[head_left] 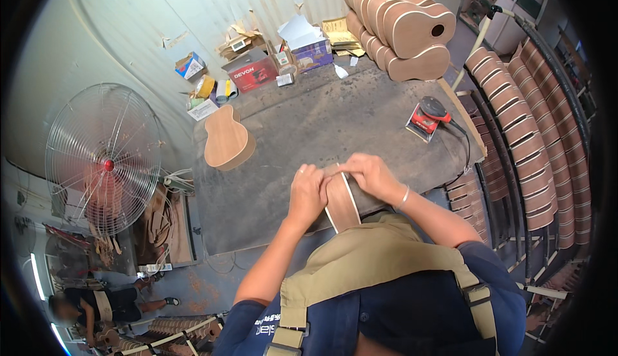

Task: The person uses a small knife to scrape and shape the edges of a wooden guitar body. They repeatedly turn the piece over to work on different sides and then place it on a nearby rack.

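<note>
Held on its edge against my apron is a small wooden guitar body [344, 206], its brown side turned up between two pale binding strips. My left hand [306, 192] wraps round its far left part, fingers closed on it. On the far end of the same body, my right hand [374, 176] is closed in a pinch at the binding; whether a small piece lies under those fingertips I cannot make out. A second small guitar body [225, 138] lies on the dark worktable [302, 124] to the left, apart from my hands.
A red and black sander [426, 119] with a cord sits at the table's right. Guitar bodies [412, 24] are stacked at the back right, beside boxes [251, 73]. A large fan [106, 163] stands left, racks of bodies [515, 137] right. Another person [106, 304] is at lower left.
</note>
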A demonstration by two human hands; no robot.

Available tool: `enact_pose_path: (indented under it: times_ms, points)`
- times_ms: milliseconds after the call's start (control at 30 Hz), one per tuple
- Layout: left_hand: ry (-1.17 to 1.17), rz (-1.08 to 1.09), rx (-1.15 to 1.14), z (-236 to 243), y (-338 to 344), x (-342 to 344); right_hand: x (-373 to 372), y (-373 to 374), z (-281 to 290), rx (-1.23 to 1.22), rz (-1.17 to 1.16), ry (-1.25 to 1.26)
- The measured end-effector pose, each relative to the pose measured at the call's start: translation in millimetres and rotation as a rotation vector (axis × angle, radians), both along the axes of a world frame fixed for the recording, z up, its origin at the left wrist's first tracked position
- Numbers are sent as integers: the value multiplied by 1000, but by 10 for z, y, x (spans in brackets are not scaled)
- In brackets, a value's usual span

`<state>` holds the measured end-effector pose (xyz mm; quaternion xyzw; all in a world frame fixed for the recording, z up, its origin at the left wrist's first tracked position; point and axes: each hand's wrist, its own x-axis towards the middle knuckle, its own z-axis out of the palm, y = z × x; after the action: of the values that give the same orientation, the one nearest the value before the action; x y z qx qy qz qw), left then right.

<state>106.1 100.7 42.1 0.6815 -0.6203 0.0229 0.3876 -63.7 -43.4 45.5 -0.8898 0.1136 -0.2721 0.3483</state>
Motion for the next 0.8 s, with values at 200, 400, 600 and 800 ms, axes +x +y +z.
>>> enact_pose_path:
  times_ms: [200, 400, 600, 800]
  points:
    - [-153, -279, -94, -85, 555, -283, -585, 514, -341, -199, 56, -99]
    - [-109, -126, -50, 162, 285, -92, -210, 128, -126, -207, 28, -165]
    - [-118, -231, -10, 18, 460, -146, -412, 341, -187, -222, 46, -106]
    - [-207, -395, -31, -343, 780, -423, -829, 642, -573, -223, 102, -43]
